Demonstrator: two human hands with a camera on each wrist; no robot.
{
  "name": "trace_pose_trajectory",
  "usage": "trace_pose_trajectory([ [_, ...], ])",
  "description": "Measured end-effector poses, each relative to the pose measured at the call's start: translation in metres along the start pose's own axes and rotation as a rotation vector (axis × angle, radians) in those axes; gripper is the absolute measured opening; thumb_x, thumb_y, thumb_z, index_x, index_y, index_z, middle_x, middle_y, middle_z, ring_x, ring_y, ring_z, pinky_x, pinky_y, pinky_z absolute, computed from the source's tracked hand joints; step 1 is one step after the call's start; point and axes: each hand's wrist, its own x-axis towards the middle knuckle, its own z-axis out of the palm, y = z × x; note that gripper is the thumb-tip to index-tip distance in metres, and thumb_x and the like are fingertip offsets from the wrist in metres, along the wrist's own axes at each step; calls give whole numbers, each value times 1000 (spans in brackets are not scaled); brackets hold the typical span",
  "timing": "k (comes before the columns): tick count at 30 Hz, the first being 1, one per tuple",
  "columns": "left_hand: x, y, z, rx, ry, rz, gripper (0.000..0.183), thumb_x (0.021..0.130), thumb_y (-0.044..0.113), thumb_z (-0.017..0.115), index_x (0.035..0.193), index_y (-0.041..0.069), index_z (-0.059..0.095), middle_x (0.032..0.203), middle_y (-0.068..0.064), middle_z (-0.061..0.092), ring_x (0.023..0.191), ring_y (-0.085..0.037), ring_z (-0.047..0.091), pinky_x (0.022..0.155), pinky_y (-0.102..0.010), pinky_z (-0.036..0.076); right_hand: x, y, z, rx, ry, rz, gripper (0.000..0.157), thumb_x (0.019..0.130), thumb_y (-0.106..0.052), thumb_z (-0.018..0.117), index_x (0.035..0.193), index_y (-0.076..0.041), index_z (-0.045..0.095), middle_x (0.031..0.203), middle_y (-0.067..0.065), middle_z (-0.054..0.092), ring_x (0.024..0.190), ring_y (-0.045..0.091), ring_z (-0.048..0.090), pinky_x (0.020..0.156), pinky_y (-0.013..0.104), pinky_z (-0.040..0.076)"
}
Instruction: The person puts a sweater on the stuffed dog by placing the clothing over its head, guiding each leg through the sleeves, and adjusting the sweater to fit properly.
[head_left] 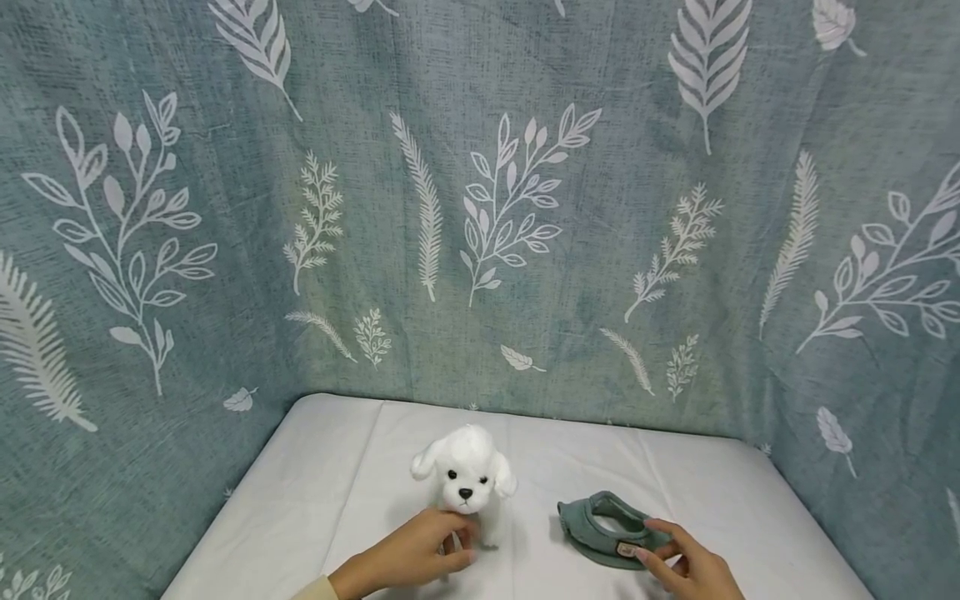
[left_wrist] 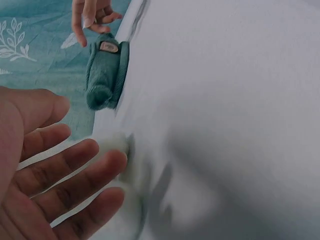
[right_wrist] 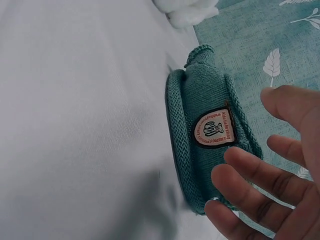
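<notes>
A white plush dog stands facing me on the white cloth. My left hand is at its chest and front legs; in the left wrist view the fingers are loosely bent and spread, with nothing gripped. To the right lies a green knitted ring-shaped piece with rolled edges and a printed patch. At its right end is my right hand, thumb and fingers apart on either side of the edge. The right wrist view has these fingers relaxed, fingertips overlapping the knit's lower end.
White cloth covers the table surface. Blue-green curtains with white leaf prints hang at the back and on both sides. The dog and the knitted piece stand a short gap apart.
</notes>
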Motion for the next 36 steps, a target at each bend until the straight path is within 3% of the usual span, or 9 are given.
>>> trace_pose_trajectory([
  [7,15,7,13,-32,-52,24,24,104,28,65,122,12,67,101,16,66,75,4,61,68,-18,53,0,1,0,32,1,12,55,94,-37,75,139,-9,59,86,-5,71,61,15,61,56,29,49],
  [17,41,20,32,49,-66,113,23,104,27,64,123,14,66,101,14,69,73,9,60,69,-12,50,0,4,-1,75,-2,28,56,95,-36,75,140,-9,58,86,-3,72,61,18,63,56,30,49],
  [30,81,32,50,10,-73,88,25,105,28,62,126,14,66,101,14,68,75,8,60,68,-14,50,5,9,-2,118,-8,70,55,93,-40,76,138,-13,62,83,-1,72,60,22,61,54,30,47],
  [36,98,32,56,-25,-44,77,22,104,22,64,123,11,67,99,12,68,75,7,59,68,-15,50,7,14,-4,169,-70,59,59,93,-41,76,141,-11,60,84,2,72,60,23,62,53,31,47],
])
